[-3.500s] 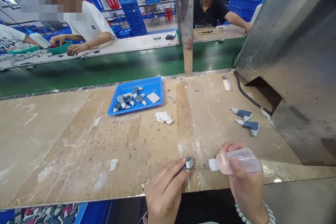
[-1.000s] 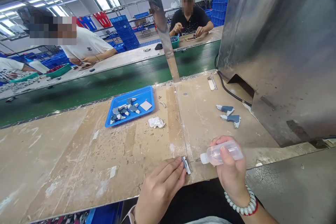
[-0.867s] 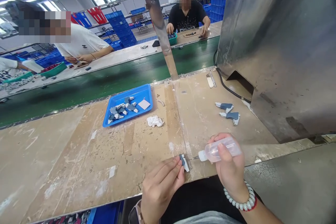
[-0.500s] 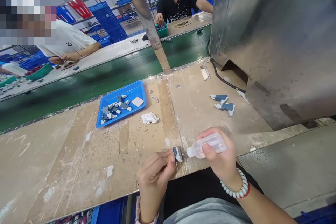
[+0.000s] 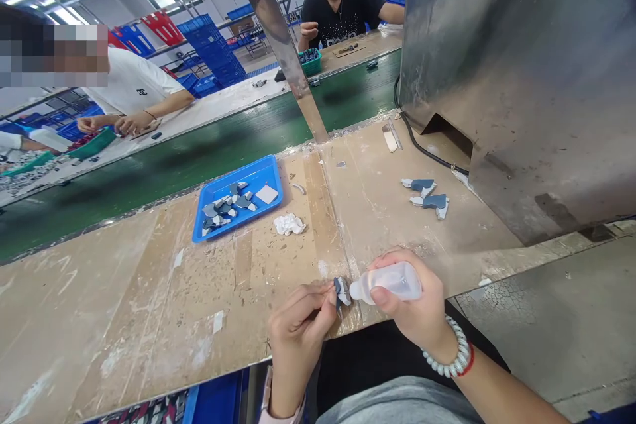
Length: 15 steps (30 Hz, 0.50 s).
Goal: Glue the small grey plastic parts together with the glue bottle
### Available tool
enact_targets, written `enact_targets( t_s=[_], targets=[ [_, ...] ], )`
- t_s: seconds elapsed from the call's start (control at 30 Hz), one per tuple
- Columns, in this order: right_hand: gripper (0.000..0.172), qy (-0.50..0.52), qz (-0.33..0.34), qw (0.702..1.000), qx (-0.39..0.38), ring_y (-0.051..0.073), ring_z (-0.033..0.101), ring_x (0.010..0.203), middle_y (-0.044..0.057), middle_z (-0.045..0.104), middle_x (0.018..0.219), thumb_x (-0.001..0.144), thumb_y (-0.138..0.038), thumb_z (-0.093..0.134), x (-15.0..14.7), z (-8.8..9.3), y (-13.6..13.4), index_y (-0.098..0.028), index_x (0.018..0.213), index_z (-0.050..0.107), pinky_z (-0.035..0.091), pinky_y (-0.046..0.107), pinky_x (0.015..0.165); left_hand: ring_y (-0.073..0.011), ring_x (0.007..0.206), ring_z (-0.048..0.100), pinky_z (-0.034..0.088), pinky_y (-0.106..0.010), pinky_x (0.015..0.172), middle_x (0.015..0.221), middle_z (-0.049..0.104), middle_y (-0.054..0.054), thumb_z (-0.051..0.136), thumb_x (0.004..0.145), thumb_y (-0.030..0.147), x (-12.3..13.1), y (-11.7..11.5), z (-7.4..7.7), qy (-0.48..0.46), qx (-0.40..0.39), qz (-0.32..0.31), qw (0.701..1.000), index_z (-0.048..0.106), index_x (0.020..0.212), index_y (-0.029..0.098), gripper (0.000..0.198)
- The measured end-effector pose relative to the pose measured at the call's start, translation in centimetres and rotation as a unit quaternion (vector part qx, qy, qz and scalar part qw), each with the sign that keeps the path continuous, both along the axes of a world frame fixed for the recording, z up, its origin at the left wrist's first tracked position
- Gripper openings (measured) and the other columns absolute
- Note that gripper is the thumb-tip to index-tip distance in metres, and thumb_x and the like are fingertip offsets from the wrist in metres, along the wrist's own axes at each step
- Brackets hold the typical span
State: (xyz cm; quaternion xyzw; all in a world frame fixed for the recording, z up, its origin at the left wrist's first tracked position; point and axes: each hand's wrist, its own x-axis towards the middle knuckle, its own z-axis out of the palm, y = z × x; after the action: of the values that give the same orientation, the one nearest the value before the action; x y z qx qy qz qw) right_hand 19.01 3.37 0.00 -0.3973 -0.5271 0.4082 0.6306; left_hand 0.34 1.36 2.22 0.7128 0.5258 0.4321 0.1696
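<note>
My left hand (image 5: pixel 298 331) pinches a small blue-grey and white part (image 5: pixel 340 291) just above the near edge of the worn workbench (image 5: pixel 149 298). My right hand (image 5: pixel 415 308) is wrapped round a small clear squeeze bottle (image 5: pixel 390 281), whose white nozzle touches the part. A bead bracelet sits on my right wrist. Two like parts (image 5: pixel 427 193) lie on the bench further right. A blue tray (image 5: pixel 265 175) with several more parts and a white card stands at the back of the bench.
A crumpled white scrap (image 5: pixel 289 224) lies by the tray. A large metal housing (image 5: pixel 517 79) with a black cable fills the right. Behind the bench runs a green conveyor belt (image 5: pixel 149 172); a slanted metal post (image 5: pixel 283 40) rises from it. Two people work at the far side.
The bottle's nozzle has come up against the part, which my left hand has turned on edge. Earlier a gap lay between them. The view has shifted slightly.
</note>
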Motion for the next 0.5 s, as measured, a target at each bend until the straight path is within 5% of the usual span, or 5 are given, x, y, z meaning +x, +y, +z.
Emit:
enact_targets(
  t_s=[0.5],
  targets=[
    [0.025,-0.007,-0.009,1.000,-0.009,0.021,0.068,0.072,0.004,0.071,0.080,0.082,-0.043,0.078,-0.15,-0.14,-0.12,-0.022,0.088,0.068,0.055,0.031,0.063,-0.0207,0.075,0.076,0.062,-0.028,0.067,0.075,0.076,-0.007,0.067,0.092,0.020,-0.33,-0.14,-0.78,0.001,-0.012,0.005,1.000,0.071,0.067,0.018,0.026]
  ],
)
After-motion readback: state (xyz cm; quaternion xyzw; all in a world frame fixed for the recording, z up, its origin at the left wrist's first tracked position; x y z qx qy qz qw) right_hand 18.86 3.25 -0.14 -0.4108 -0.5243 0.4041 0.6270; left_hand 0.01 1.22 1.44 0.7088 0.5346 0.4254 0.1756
